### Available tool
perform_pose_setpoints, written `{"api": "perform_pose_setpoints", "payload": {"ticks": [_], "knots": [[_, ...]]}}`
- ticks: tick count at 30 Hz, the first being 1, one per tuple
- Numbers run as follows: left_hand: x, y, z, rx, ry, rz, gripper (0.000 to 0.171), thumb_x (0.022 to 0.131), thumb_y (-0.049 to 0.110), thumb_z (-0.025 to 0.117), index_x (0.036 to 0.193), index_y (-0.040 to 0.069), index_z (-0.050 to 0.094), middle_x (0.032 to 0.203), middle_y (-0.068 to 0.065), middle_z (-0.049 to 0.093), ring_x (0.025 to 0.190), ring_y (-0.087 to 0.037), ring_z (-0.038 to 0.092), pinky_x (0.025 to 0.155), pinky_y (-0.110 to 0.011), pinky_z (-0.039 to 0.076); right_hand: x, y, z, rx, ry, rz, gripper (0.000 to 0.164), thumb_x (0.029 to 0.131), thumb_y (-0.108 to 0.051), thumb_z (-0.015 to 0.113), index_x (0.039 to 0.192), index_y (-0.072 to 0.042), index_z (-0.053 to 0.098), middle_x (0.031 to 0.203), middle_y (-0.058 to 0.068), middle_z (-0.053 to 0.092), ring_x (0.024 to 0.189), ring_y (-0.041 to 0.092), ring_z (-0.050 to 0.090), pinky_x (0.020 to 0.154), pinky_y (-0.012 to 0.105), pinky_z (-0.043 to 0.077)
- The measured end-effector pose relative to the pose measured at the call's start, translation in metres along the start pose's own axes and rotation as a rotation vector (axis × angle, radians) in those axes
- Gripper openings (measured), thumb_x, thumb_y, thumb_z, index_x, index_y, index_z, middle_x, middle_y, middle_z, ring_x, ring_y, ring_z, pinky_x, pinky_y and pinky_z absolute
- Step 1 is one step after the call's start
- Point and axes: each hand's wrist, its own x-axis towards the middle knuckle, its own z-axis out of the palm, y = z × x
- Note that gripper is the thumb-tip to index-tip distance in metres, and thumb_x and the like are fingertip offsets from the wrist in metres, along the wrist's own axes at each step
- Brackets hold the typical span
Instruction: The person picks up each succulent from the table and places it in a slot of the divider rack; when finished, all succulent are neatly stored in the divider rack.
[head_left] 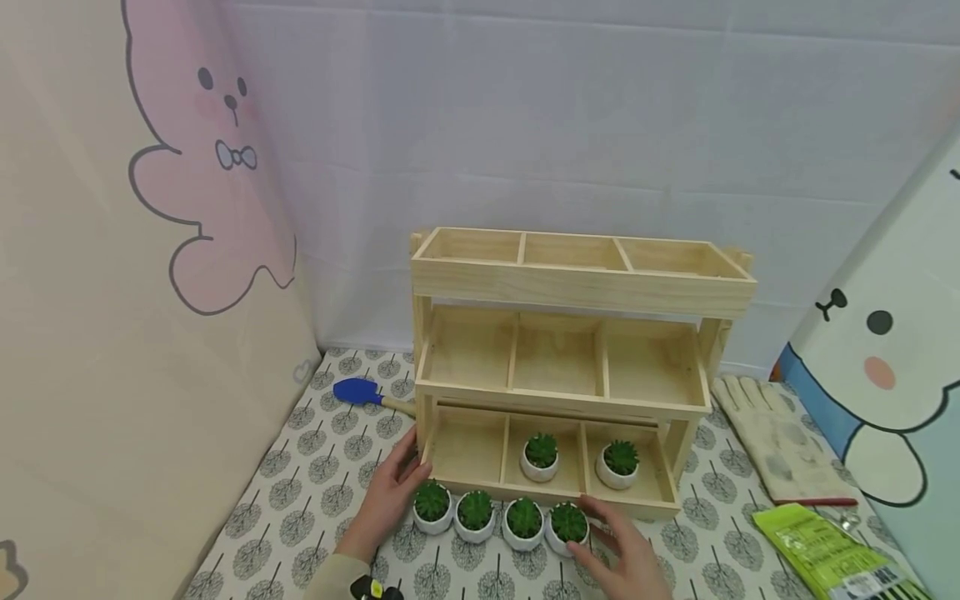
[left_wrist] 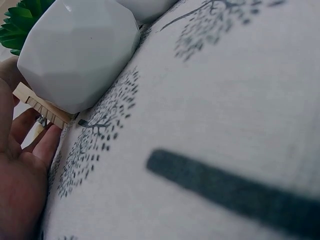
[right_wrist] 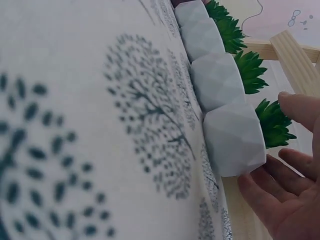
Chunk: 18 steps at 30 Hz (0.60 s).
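Note:
Several white faceted pots with green succulents stand in a row before the shelf's bottom tier. My left hand (head_left: pixel 387 503) is beside the leftmost potted succulent (head_left: pixel 432 507), its fingers loosely bent at the front left corner of the wooden shelf (head_left: pixel 562 400). In the left wrist view, the white pot (left_wrist: pixel 80 50) hides part of that hand. My right hand (head_left: pixel 624 550) is at the rightmost potted succulent (head_left: pixel 567 528), thumb and fingers spread about its right side. The right wrist view shows fingertips touching the lower side of that pot (right_wrist: pixel 235 142); the thumb and fingers are not closed round it.
Inside the bottom tier stand a middle succulent (head_left: pixel 540 457) and a right-hand one (head_left: pixel 618 464). A blue trowel (head_left: pixel 358 392) lies left of the shelf. On the right are pale gloves (head_left: pixel 783 450) and a green packet (head_left: pixel 832 554). Cloth walls rise behind and beside.

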Motion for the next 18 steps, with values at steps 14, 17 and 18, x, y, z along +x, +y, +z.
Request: {"api": "perform_pose_setpoints", "payload": {"ticks": [14, 17, 18], "knots": [[-0.0011, -0.0006, 0.0002, 0.006, 0.005, 0.018, 0.073, 0.102, 0.012, 0.070, 0.165, 0.026, 0.035, 0.164, -0.011, 0.038, 0.146, -0.035, 0.042, 0.118, -0.033, 0.040, 0.0032, 0.0051, 0.0073, -0.085, -0.037, 0.097, 0.068, 0.084, -0.036, 0.089, 0.141, -0.012, 0.061, 0.138, 0.015, 0.059, 0.129, 0.043, 0.057, 0.098, 0.032, 0.061], [-0.0010, -0.0011, 0.0000, -0.001, 0.001, 0.017, 0.074, 0.102, 0.011, 0.070, 0.165, 0.026, 0.034, 0.165, -0.012, 0.038, 0.146, -0.036, 0.043, 0.118, -0.033, 0.040, 0.0049, 0.0059, 0.0073, -0.113, -0.045, 0.097, 0.071, 0.081, -0.035, 0.091, 0.139, -0.007, 0.062, 0.135, 0.017, 0.060, 0.125, 0.043, 0.060, 0.095, 0.032, 0.062], [-0.0009, -0.0014, -0.0001, -0.002, 0.000, 0.019, 0.074, 0.102, 0.010, 0.070, 0.165, 0.026, 0.034, 0.165, -0.012, 0.037, 0.146, -0.036, 0.042, 0.117, -0.033, 0.040, 0.0056, 0.0058, 0.0072, -0.122, -0.044, 0.104, 0.071, 0.080, -0.035, 0.092, 0.138, -0.007, 0.062, 0.135, 0.017, 0.061, 0.124, 0.042, 0.061, 0.094, 0.031, 0.062]]}}
